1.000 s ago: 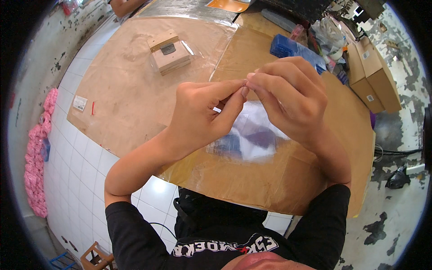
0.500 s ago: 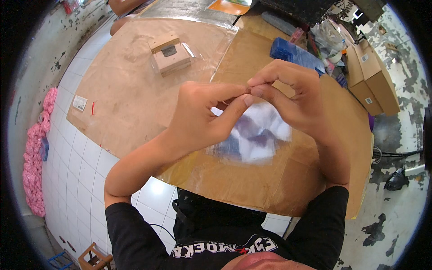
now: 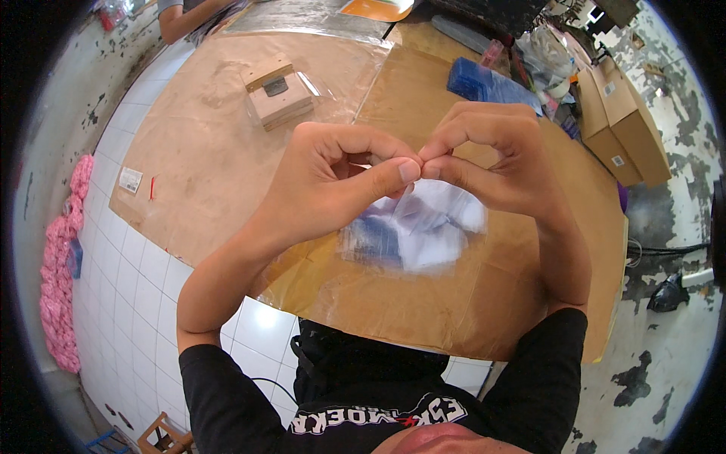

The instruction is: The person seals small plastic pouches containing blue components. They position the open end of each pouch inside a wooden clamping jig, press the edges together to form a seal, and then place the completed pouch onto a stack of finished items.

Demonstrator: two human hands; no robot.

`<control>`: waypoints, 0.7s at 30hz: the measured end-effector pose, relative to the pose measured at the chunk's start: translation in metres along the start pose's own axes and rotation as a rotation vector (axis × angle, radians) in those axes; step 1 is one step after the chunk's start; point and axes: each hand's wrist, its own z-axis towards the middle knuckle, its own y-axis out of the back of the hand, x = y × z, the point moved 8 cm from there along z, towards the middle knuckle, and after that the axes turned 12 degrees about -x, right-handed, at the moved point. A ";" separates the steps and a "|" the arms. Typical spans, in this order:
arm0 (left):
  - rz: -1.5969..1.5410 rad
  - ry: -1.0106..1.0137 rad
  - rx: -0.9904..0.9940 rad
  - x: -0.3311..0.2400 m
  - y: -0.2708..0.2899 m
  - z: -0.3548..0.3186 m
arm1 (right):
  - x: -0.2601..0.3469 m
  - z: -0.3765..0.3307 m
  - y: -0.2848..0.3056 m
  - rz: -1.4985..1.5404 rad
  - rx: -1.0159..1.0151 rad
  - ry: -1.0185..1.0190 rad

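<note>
In front of me, my left hand (image 3: 340, 174) and my right hand (image 3: 488, 155) meet fingertip to fingertip, both in a tight pinch. Between them they grip the top of a clear plastic bag (image 3: 423, 234), which hangs below the fingers over the table. White and bluish contents show through the bag, but blur keeps me from telling what they are. The gripped edge itself is mostly hidden by my thumbs and fingers.
A small wooden block fixture (image 3: 278, 94) with a dark metal piece stands far left on the cardboard-covered table (image 3: 197, 151). Blue plastic packs (image 3: 491, 87) and a cardboard box (image 3: 622, 125) lie far right. Another person's arm (image 3: 185, 21) shows at the far left edge.
My left hand has turned slightly, and its thumb now presses close against my right fingertips. The bag still hangs below, swaying. Another person's arm has come further into view at the far left.
</note>
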 end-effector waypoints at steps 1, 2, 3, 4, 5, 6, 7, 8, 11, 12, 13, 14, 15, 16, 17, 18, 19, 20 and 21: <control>0.009 0.008 0.005 0.001 0.001 0.000 | 0.001 0.000 0.000 -0.006 0.000 0.005; 0.017 0.015 0.010 0.001 0.002 0.001 | 0.001 0.000 0.000 0.000 -0.007 0.008; 0.025 0.022 0.015 0.002 0.002 0.001 | 0.001 0.000 0.000 0.006 -0.014 0.012; 0.013 0.014 0.020 0.002 0.002 0.001 | 0.001 -0.001 0.001 0.013 -0.021 0.016; 0.001 0.008 0.025 0.002 0.002 0.001 | 0.001 -0.001 0.000 0.015 -0.024 0.018; -0.011 0.002 0.030 0.003 0.002 0.002 | 0.001 -0.001 0.000 0.017 -0.028 0.020; -0.008 -0.006 0.036 0.003 0.002 0.002 | 0.001 -0.002 0.000 0.020 -0.031 0.022; -0.006 -0.014 0.042 0.002 0.002 0.003 | 0.001 -0.002 0.000 0.019 -0.034 0.022; -0.002 -0.032 0.049 0.004 0.001 0.003 | 0.002 -0.003 0.001 0.011 -0.041 0.029; -0.001 -0.038 0.051 0.004 0.001 0.003 | 0.002 -0.003 0.002 0.006 -0.045 0.035; -0.011 -0.033 0.045 0.004 0.000 0.003 | 0.003 -0.003 0.003 0.001 -0.048 0.042; -0.018 -0.027 0.038 0.003 -0.001 0.002 | 0.003 -0.003 0.004 -0.002 -0.048 0.056; -0.025 -0.022 0.032 0.002 -0.002 0.001 | 0.004 -0.004 0.004 -0.005 -0.048 0.070; 0.015 -0.039 0.030 0.001 -0.002 0.001 | 0.005 -0.004 0.005 -0.009 -0.048 0.083; 0.056 -0.056 0.028 -0.001 -0.001 0.000 | 0.006 -0.005 0.005 -0.024 -0.045 0.092; 0.097 -0.073 0.026 -0.002 -0.001 0.000 | 0.008 -0.005 0.004 -0.039 -0.042 0.100; 0.115 -0.098 0.026 -0.003 -0.001 -0.001 | 0.009 -0.005 0.004 -0.054 -0.039 0.108; 0.133 -0.123 0.028 -0.003 -0.001 -0.002 | 0.011 -0.006 0.003 -0.080 -0.036 0.117; 0.151 -0.148 0.031 -0.004 -0.001 -0.002 | 0.012 -0.006 0.003 -0.104 -0.034 0.127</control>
